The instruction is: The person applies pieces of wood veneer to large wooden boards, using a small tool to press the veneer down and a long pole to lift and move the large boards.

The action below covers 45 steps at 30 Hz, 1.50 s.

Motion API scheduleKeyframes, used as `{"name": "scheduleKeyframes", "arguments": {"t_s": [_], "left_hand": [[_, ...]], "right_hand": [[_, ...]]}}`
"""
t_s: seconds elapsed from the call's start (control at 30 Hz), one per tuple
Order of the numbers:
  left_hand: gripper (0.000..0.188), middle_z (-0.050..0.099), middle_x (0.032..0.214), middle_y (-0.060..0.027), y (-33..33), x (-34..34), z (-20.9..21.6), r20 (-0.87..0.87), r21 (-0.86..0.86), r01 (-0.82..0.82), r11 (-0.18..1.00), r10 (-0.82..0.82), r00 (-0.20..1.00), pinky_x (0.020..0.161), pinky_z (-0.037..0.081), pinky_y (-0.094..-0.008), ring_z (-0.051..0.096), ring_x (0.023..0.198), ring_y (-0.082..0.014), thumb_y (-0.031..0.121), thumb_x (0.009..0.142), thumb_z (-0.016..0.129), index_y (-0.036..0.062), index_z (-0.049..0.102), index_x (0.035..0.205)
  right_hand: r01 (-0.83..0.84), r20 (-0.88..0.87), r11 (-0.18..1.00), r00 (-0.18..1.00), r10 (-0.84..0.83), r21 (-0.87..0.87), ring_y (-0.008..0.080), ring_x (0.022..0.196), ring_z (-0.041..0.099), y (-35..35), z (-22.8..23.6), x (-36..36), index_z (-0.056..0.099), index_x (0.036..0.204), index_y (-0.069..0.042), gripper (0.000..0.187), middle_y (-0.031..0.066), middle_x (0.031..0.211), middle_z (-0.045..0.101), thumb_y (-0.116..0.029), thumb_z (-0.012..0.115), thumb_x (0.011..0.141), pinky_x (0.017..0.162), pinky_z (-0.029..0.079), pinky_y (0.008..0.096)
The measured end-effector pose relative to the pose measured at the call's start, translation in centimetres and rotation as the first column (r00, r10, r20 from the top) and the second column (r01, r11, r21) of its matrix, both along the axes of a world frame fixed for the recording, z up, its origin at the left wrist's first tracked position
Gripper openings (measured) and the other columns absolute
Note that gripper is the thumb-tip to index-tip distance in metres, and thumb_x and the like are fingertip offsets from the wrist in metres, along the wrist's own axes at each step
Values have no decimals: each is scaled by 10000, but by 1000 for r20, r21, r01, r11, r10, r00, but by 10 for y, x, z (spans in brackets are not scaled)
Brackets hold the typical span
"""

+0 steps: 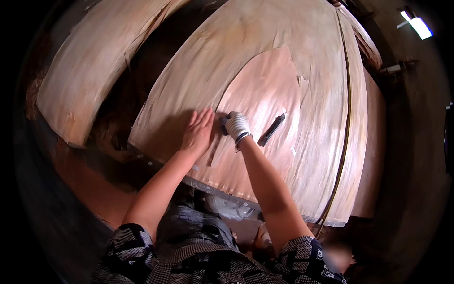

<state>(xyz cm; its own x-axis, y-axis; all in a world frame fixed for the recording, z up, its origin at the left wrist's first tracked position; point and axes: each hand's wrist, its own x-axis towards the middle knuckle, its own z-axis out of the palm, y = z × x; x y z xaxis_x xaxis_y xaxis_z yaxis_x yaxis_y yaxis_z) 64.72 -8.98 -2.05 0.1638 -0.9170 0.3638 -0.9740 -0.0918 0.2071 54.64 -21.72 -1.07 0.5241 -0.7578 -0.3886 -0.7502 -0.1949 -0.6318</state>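
Note:
My left hand (199, 131) is bare and lies flat, fingers stretched out, on a pale wood veneer sheet (177, 94). Beside it to the right, my right hand (235, 125) wears a white knit glove with dark grey fingers. Those fingers are closed and press down at the left edge of a pinkish veneer piece (265, 85); whatever they may hold is hidden. A dark, narrow gap runs along that edge below the glove. Just right of my right hand, a black utility knife (271, 129) rests on the pinkish piece.
Another stack of veneer (97, 66) stands at the left, past a dark gap. A long thin dark strip (347, 113) runs down the right part of the sheets. Clear plastic (227, 207) shows under the near edge. A bright lamp (419, 27) glows at the upper right.

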Motion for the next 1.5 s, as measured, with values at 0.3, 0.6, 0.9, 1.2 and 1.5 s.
{"name": "scheduleKeyframes", "arguments": {"t_s": [0.3, 0.6, 0.9, 1.2, 1.5], "left_hand": [[150, 644, 913, -107, -86, 8, 21, -112, 478, 67, 876, -15, 994, 948, 370, -430, 609, 776, -271, 149, 784, 528, 61, 642, 741], [470, 408, 1313, -170, -276, 36, -7, -287, -17, -47, 999, 40, 957, 1051, 254, -441, 376, 1234, -301, 85, 762, 575, 21, 466, 1215], [511, 424, 1304, -175, -317, 48, -17, 93, 281, 206, 937, -240, 966, 1053, 260, -424, 388, 1233, -270, 150, 758, 580, -46, 452, 1212], [538, 374, 1339, -140, -430, 15, -18, -178, -64, 201, 977, -210, 961, 1062, 212, -450, 340, 1255, -284, 178, 752, 626, 18, 447, 1233], [669, 347, 1377, -114, -506, 14, -43, -41, 1, 412, 911, -412, 910, 1086, 150, -441, 299, 1295, -242, 224, 723, 627, 17, 370, 1304]], "right_hand": [[12, 17, 989, 1000, -9, -145, 286, 669, 633, -95, 16, -50, 624, 812, -38, 199, 169, 795, 643, -206, 518, 824, 611, 495, 384], [253, 162, 938, 942, -295, 235, 179, 557, 634, -251, 22, 0, 633, 831, 7, 144, 126, 687, 651, -84, 524, 808, 549, 495, 314], [0, -109, 974, 994, -25, -225, 373, 810, 596, -286, -4, 16, 609, 805, -34, 253, 219, 809, 614, -284, 573, 789, 708, 468, 432], [547, 201, 781, 765, -612, 300, 148, 524, 585, -390, 24, -43, 572, 967, -29, 211, 73, 766, 660, -209, 513, 876, 396, 382, 251], [629, 206, 719, 693, -691, 294, 192, 535, 586, -446, -34, -22, 645, 825, 50, 252, 108, 696, 640, -193, 678, 769, 512, 482, 323]]}}
